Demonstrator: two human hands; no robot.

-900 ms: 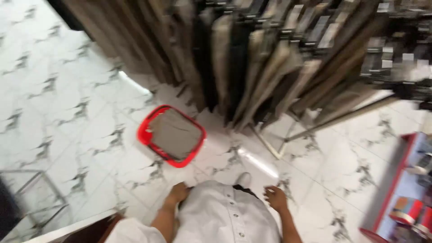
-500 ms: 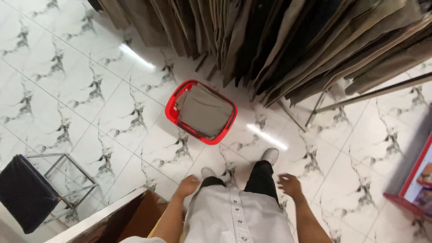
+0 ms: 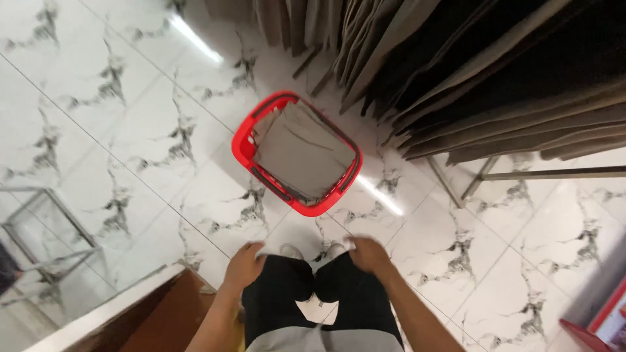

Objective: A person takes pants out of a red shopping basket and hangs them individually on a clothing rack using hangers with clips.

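White marble-look tile floor [image 3: 117, 117] with grey veins fills most of the view. Rack of hanging fabric panels [image 3: 495, 72] in tan, beige and dark tones across the top right, its metal frame legs [image 3: 482, 179] on the floor below. Red plastic basket [image 3: 297, 153] stands on the floor near the middle, just left of the rack, with a folded grey-brown cloth [image 3: 303, 150] lying inside it. Metal wire stand [image 3: 45, 241] at the left edge. Wooden counter edge [image 3: 150, 313] at the bottom left corner, red item [image 3: 603, 322] at the bottom right corner, too cut off to tell. Person seen from above in black trousers [image 3: 319, 300]. Left hand [image 3: 244, 266] rests on the left knee, fingers curled loosely, holding nothing. Right hand [image 3: 368, 254] on the right knee, blurred, fingers bent, also holding nothing. Both hands near the basket but apart from it, basket straight ahead of the knees
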